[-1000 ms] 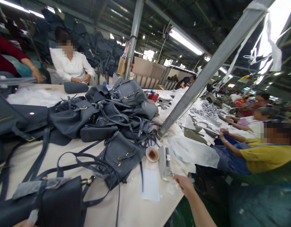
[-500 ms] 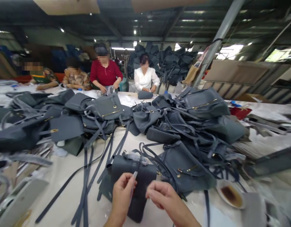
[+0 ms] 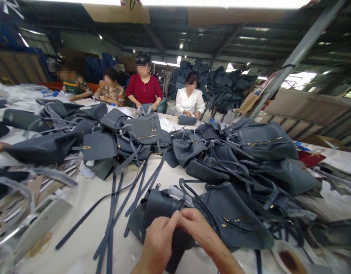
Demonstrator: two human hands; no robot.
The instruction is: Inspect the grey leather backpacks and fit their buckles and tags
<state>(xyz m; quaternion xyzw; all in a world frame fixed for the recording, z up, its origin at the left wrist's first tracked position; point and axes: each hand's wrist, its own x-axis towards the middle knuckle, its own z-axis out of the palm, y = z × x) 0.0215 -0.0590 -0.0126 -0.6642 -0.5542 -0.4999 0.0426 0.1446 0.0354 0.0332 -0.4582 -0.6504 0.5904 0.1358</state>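
My left hand [image 3: 158, 243] and my right hand [image 3: 199, 228] meet at the fingertips above a dark grey leather bag [image 3: 161, 209] lying at the near edge of the pile. Both hands rest against the bag's upper part. Anything pinched between the fingers is hidden. A scrap of clear plastic [image 3: 175, 192] sits on the bag just past my fingers. Its long straps [image 3: 112, 220] trail across the cream table [image 3: 78, 217] to the left. Another grey bag with a gold zip [image 3: 235, 217] lies against my right hand.
A heap of grey bags [image 3: 249, 160] fills the table ahead. A saucer with brown liquid [image 3: 291, 260] sits at lower right. Past the heap, a person in a red top [image 3: 143, 89] and a person in a white blouse [image 3: 189, 101] work with their hands.
My view has swung from the table's right side onto the pile. My hands have moved together over the bag, and the thin pale strip in my left hand is out of sight.
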